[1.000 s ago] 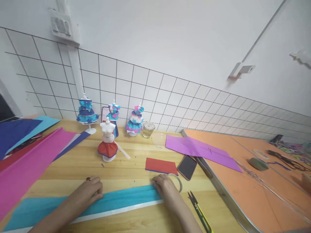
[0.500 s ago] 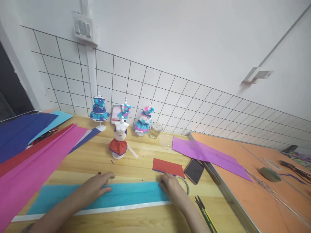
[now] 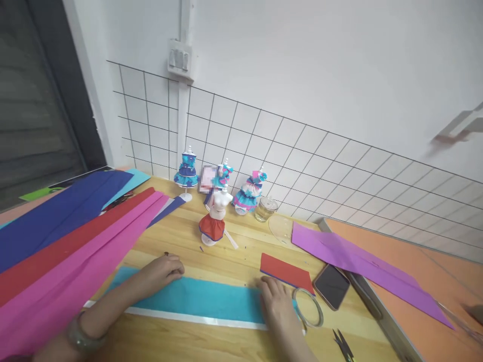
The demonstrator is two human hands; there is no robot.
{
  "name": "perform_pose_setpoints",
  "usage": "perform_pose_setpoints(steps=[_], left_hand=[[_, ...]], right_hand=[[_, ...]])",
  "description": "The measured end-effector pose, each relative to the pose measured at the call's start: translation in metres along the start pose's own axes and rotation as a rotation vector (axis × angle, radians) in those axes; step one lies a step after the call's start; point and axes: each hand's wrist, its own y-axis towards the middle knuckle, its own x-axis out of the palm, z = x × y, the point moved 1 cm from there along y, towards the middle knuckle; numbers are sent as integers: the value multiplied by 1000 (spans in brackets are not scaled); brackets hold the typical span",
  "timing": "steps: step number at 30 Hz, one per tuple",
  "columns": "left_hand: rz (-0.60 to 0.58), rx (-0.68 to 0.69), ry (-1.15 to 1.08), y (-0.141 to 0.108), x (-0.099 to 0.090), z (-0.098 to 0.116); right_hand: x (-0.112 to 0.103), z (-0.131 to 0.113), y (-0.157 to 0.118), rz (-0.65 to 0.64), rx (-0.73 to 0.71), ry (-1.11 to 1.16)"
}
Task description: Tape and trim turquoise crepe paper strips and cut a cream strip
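A long turquoise strip [image 3: 219, 299] with a white band along its near edge lies flat on the wooden table. My left hand [image 3: 164, 271] rests over its left part, fingers curled together; whether they hold anything is hidden. On the right end of the strip lies my right hand [image 3: 274, 299], palm down with fingers slightly spread. Just right of that hand is a roll of clear tape [image 3: 308, 306]. Behind it sits a folded red piece [image 3: 287, 273] with a blue edge.
Small dress forms stand at the back, one in a red skirt [image 3: 212, 227]. A glass cup [image 3: 266, 208], a phone [image 3: 332, 285], scissors [image 3: 344, 346] and a purple sheet [image 3: 350, 254] are on the right. Pink fabric [image 3: 94, 256] spreads across the left.
The view has turned left, so things appear further right. My left hand's fingers have curled in. More of the tape roll shows beside my right hand.
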Motion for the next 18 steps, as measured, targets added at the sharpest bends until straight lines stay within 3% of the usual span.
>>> perform_pose_setpoints(steps=[2,5,6,8,11,13,18], left_hand=[[16,0,-10,-4,-3,-7],[43,-13,-19,-14,-9,-21],[56,-23,-21,-19,-12,-27],[89,-48,-22,-32,-20,-39],[163,-86,-20,-57,-34,-58],[223,-117,-19,-75,-44,-70],[357,-228,-26,-121,-54,-90]], right_hand=[[4,-40,0,52,-125,49],[13,-108,4,399,-452,220],[19,-129,5,463,-549,233],[33,-160,9,580,-589,287],[55,-183,11,704,-533,337],[64,-186,10,689,-532,299],[60,-184,9,449,-630,137]])
